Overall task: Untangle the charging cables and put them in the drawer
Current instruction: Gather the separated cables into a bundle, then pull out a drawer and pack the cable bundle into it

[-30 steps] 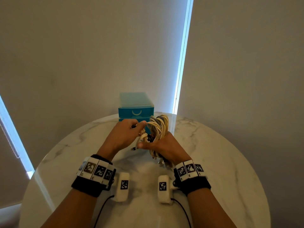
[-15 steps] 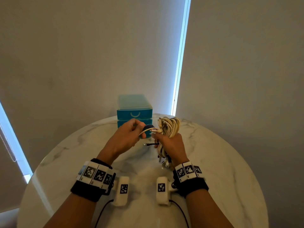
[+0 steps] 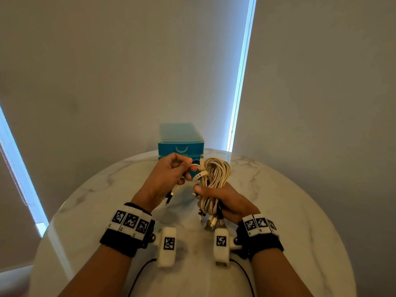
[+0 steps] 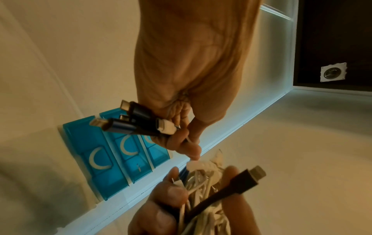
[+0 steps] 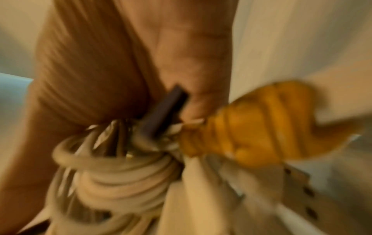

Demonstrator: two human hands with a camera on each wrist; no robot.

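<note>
Gripping the cable bundle [image 3: 214, 185] in right hand [image 3: 227, 202], long axis upright, loops up, plugs hanging, just before the drawer unit [image 3: 181, 144]; pinching one strand and plugs in left hand [image 3: 169, 179].

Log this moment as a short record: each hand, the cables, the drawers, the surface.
left hand: grips several cable ends, dark and white plugs sticking out
right hand: fingers curled round the cable bundle
cable bundle: coiled cream-white cables mixed with dark ones, held above the table, still tangled
drawer unit: blue plastic, at the table's far edge, every visible drawer closed
table: round, white marble
cables in drawer: none visible
</note>
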